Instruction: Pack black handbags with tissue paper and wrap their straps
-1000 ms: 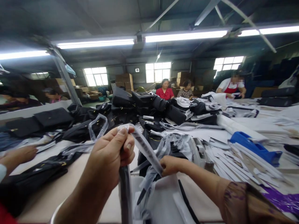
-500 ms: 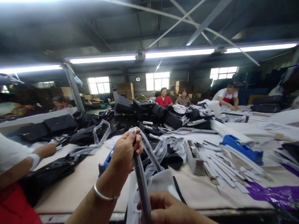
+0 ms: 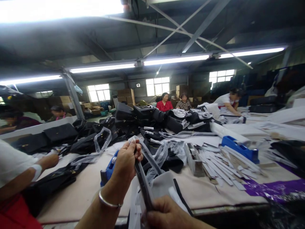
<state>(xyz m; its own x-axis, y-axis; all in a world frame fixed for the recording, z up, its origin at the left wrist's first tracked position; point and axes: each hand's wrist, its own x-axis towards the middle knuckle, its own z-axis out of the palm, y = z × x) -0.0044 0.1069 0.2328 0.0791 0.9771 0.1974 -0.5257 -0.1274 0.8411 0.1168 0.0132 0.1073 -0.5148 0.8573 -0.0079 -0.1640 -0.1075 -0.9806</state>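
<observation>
A dark bag strap wrapped in clear plastic film runs up from the lower middle and bends over at the top. My left hand, with a bangle on its wrist, is closed around the top of this loop. Lower down, my right hand grips the same strap between thumb and fingers. Under and behind the strap lies a bag with a grey-white panel and black edge, its lower part hidden by my hands. A blue tape dispenser stands just left of my left wrist.
A grey tape dispenser and scattered white strips lie to the right, with another blue dispenser beyond. Black bags are heaped across the back. At left, a co-worker's arm reaches over the table. Purple plastic hangs near the right edge.
The view has shifted slightly, so the table items sit further left. Both hands keep hold of the strap, and the right fingers look closed more tightly on it. The far-right co-worker leans lower.
</observation>
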